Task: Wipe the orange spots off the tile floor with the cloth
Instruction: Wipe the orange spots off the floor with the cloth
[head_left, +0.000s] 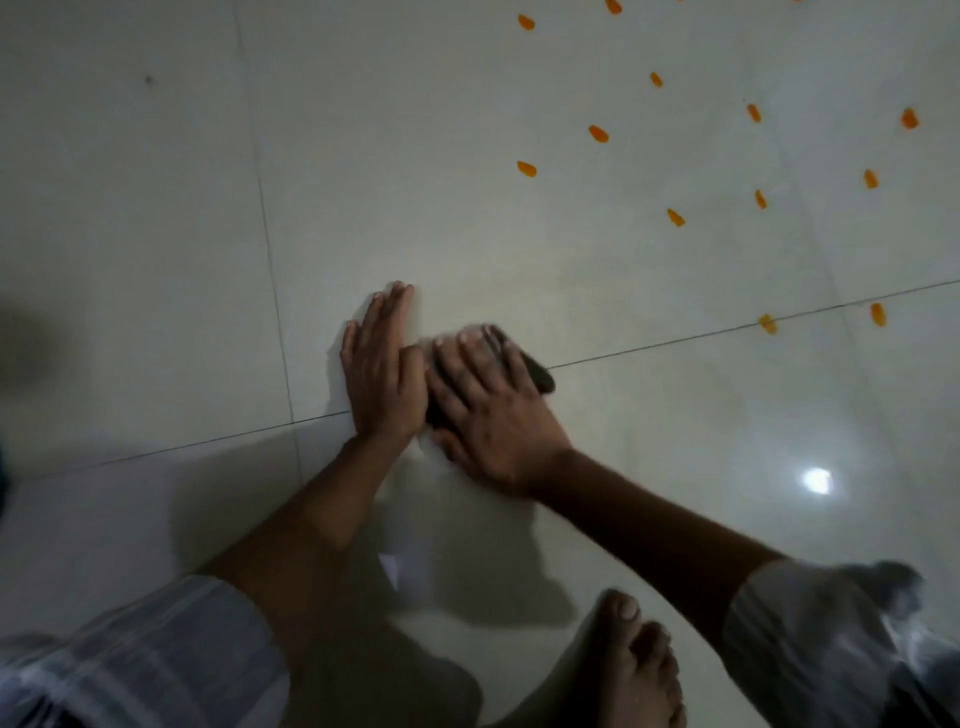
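Observation:
Pale glossy tile floor (467, 234) fills the view. Several orange spots (598, 133) lie scattered across the upper right, the nearest ones by a grout line (768, 323). A dark cloth (540, 375) lies on the floor at centre, mostly hidden under my right hand (488, 410), whose spread fingers press down on it; the hand is blurred. My left hand (382, 369) rests flat on the tile just left of the cloth, fingers straight, its thumb side touching the cloth's edge.
My bare foot (636, 660) stands on the tile at the bottom, right of centre. Dark grout lines (275, 312) cross the floor. A bright light reflection (816, 480) shows on the tile at right. Striped sleeves (145, 660) cover both upper arms.

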